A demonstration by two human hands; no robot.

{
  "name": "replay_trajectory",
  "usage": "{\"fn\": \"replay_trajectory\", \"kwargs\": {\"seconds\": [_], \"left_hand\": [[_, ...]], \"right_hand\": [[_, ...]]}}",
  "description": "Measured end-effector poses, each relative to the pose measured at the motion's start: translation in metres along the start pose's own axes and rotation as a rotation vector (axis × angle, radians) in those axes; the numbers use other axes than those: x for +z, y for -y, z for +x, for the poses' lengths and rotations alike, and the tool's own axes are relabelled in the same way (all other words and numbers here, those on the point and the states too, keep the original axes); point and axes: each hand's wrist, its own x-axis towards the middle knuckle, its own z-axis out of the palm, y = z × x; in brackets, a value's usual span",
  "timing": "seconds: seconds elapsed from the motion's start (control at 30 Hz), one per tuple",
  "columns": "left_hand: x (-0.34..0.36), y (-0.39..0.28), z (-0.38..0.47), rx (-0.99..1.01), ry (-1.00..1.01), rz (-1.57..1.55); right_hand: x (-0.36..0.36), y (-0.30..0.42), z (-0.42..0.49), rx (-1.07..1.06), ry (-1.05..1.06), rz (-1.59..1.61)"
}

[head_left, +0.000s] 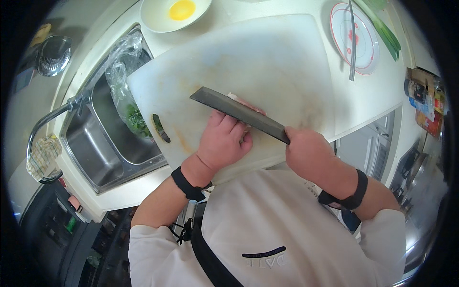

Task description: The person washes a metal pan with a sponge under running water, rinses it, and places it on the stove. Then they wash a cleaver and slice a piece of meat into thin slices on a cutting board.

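My right hand [310, 152] grips the handle of a broad cleaver [240, 113], whose blade slants up to the left across a white plastic cutting board [265, 57]. Beyond the blade's far side shows a strip of raw meat [247, 103], pinkish with a pale edge. My left hand [226, 140] lies on the board on the near side of the blade, its fingers curled and the fingertips partly hidden by the blade. Whether those fingers press on the meat under the blade I cannot tell.
Left of the board is a double steel sink [96, 158] with a faucet [46, 125]; a plastic bag [123, 84] with leafy greens hangs into it. A bowl [157, 18] holding egg yolk stands behind. Chopsticks [353, 46] rest across a plate [339, 32], beside a green onion [383, 28].
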Motion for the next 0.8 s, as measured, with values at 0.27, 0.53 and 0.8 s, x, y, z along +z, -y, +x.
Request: {"fn": "replay_trajectory", "kwargs": {"seconds": [0.27, 0.53, 0.8], "left_hand": [[0.004, 0.002, -0.001, 0.027, -0.014, 0.004], [0.006, 0.006, -0.004, 0.059, -0.009, 0.010], [0.003, 0.002, -0.005, 0.074, -0.007, 0.081]], "right_hand": [[0.002, 0.004, 0.004, -0.010, 0.065, 0.032], [0.016, -0.007, 0.021, -0.092, -0.074, -0.039], [0.017, -0.010, 0.007, -0.099, -0.070, -0.085]]}}
